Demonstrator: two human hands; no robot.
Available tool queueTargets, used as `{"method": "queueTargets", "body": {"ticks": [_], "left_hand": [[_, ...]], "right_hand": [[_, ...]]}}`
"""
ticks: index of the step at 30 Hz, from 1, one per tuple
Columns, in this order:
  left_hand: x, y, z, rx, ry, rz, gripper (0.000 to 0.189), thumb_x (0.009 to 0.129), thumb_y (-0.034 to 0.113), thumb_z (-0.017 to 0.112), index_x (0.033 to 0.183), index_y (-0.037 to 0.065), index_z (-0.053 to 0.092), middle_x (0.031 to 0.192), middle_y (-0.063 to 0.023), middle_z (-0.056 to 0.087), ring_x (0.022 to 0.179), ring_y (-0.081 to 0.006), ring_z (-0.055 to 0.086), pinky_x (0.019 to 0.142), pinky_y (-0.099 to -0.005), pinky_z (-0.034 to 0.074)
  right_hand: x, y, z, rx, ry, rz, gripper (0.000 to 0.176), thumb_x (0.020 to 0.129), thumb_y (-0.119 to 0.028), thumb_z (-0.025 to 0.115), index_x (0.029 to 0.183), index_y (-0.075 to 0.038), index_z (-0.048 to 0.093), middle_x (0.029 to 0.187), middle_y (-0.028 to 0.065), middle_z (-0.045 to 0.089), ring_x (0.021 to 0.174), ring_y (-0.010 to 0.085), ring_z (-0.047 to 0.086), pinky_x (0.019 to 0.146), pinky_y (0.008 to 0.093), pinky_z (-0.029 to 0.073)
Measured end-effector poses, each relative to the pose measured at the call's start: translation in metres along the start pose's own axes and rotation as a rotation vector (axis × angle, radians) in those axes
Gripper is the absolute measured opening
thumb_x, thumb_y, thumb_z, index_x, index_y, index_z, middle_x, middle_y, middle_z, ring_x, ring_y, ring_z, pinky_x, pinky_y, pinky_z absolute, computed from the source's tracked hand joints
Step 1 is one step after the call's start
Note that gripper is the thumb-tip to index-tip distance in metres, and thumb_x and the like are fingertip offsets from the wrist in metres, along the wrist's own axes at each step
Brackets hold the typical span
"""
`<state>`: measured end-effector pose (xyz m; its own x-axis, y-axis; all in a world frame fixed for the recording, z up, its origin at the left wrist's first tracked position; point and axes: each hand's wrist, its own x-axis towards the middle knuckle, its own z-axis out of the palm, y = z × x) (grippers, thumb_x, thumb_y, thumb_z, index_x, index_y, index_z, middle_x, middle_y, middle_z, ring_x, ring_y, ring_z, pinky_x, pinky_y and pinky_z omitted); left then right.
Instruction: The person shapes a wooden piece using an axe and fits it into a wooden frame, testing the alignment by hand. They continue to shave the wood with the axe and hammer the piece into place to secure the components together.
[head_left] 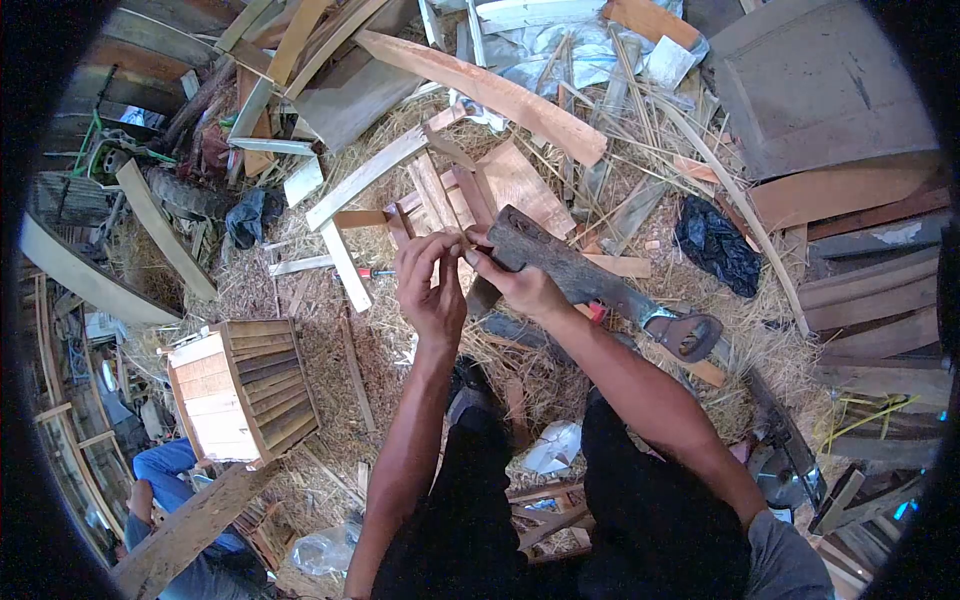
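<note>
Saw (583, 277), as we read the long dark piece, lies just to the right of our fingertips, above a straw-strewn floor (245, 290); what carries it we cannot tell. Its long axis slants from close by our fingers down to a handle (708, 325) at the lower right, though we are not sure that blade and handle are one thing. Our right hand (525, 290) is the nearer, covering part of the lower edge; whether it touches we cannot tell. Our left hand (430, 285) sits beyond that end, toward the pale wooden frame (375, 178).

Of containers, we see a slatted crate (275, 385) well off to our left, with another person's blue-clad leg (165, 460) beside it; its inside is turned from us. A black bag (717, 250) lies crumpled on the right, a smaller dark bag (252, 215) on the left, and a see-through bag (322, 553) at the lower left; we cannot make out any contents.

Our hands nearly meet, thumbs and fingers drawn in, and seem to pinch a thin bit (466, 240) between their tips, too small for us to name.
</note>
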<state>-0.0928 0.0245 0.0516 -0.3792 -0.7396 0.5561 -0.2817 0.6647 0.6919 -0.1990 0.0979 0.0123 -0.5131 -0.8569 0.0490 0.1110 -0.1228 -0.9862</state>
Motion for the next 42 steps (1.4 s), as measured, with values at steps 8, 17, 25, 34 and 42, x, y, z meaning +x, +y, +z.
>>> {"method": "queueTargets", "body": {"ticks": [8, 17, 25, 34, 42], "left_hand": [[0.001, 0.003, 0.000, 0.000, -0.027, 0.000, 0.017, 0.082, -0.007, 0.071, 0.096, 0.003, 0.067, 0.097, -0.0089, 0.068, 0.095, -0.0256, 0.062, 0.087, -0.0366, 0.047], [0.003, 0.006, -0.003, 0.008, -0.045, -0.026, 0.011, 0.087, -0.003, 0.069, 0.096, 0.002, 0.066, 0.098, -0.0095, 0.067, 0.096, -0.0248, 0.061, 0.088, -0.0366, 0.046], [0.003, 0.002, 0.001, -0.023, -0.047, -0.035, 0.013, 0.085, -0.005, 0.070, 0.096, 0.002, 0.065, 0.097, -0.0097, 0.066, 0.094, -0.0254, 0.061, 0.088, -0.0373, 0.046], [0.017, -0.003, -0.002, -0.058, -0.147, 0.003, 0.014, 0.083, -0.001, 0.073, 0.095, 0.002, 0.067, 0.099, -0.0100, 0.065, 0.100, -0.0261, 0.059, 0.091, -0.0380, 0.045], [0.025, -0.013, -0.004, -0.028, -0.221, 0.008, 0.014, 0.082, 0.001, 0.076, 0.094, 0.003, 0.071, 0.106, -0.0097, 0.064, 0.107, -0.0250, 0.058, 0.096, -0.0373, 0.044]], "right_hand": [[0.002, -0.001, -0.002, -0.005, -0.002, -0.008, 0.028, 0.091, -0.015, 0.073, 0.113, 0.001, 0.067, 0.110, 0.0086, 0.071, 0.103, 0.0154, 0.066, 0.089, 0.0307, 0.052], [0.003, -0.006, -0.004, -0.104, -0.042, -0.099, 0.020, 0.094, -0.013, 0.068, 0.108, 0.000, 0.065, 0.104, 0.0059, 0.069, 0.100, 0.0148, 0.065, 0.088, 0.0299, 0.050], [0.002, 0.001, -0.005, -0.057, -0.028, -0.044, 0.028, 0.092, -0.016, 0.072, 0.115, -0.001, 0.067, 0.112, 0.0081, 0.071, 0.104, 0.0147, 0.066, 0.089, 0.0302, 0.052], [-0.001, 0.014, -0.016, -0.410, -0.140, -0.235, 0.031, 0.098, -0.007, 0.059, 0.128, -0.014, 0.063, 0.127, 0.0098, 0.063, 0.115, 0.0244, 0.063, 0.100, 0.0337, 0.049], [0.009, -0.005, -0.012, -0.251, -0.032, -0.203, 0.031, 0.093, -0.023, 0.070, 0.116, -0.002, 0.067, 0.106, 0.0071, 0.072, 0.096, 0.0151, 0.067, 0.083, 0.0303, 0.053]]}}
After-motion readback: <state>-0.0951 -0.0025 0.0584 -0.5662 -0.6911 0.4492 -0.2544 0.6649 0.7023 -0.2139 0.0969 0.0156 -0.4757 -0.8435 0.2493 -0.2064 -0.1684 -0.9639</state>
